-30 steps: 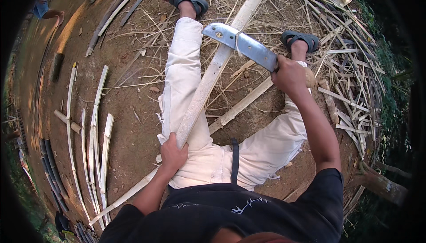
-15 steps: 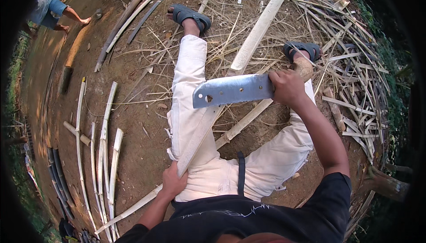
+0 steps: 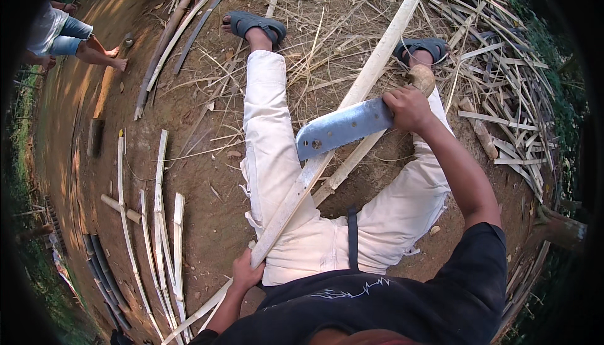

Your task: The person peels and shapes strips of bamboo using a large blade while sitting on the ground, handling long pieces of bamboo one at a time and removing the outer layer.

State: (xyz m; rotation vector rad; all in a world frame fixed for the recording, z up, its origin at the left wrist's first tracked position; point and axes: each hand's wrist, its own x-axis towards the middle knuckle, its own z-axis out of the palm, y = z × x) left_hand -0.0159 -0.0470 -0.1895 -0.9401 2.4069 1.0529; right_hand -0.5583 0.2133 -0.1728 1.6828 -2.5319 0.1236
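My right hand (image 3: 412, 111) is closed round the handle of a broad cleaver-like knife (image 3: 343, 129), whose rounded wooden end juts out beyond my fist. The blade is wide and grey with several holes, and it lies across a long pale bamboo strip (image 3: 377, 68). That strip runs slantwise from my lap, between my legs, to the far right. Its near end is gripped by my left hand (image 3: 247, 271) beside my hip. Beneath it, a second pale strip (image 3: 348, 175) crosses the ground between my thighs.
Thin shavings (image 3: 308, 55) litter the ground ahead. A heap of split strips (image 3: 503, 87) lies at the right. Several pale strips (image 3: 159, 219) and dark tubes (image 3: 107, 269) are on the left. At the far left stands a person (image 3: 69, 36) in blue shorts, near a short log (image 3: 95, 137).
The knife has shifted slightly right along the strip, its blade tilting more. The strip's far end has come nearer into view. At the far left the person has moved a little.
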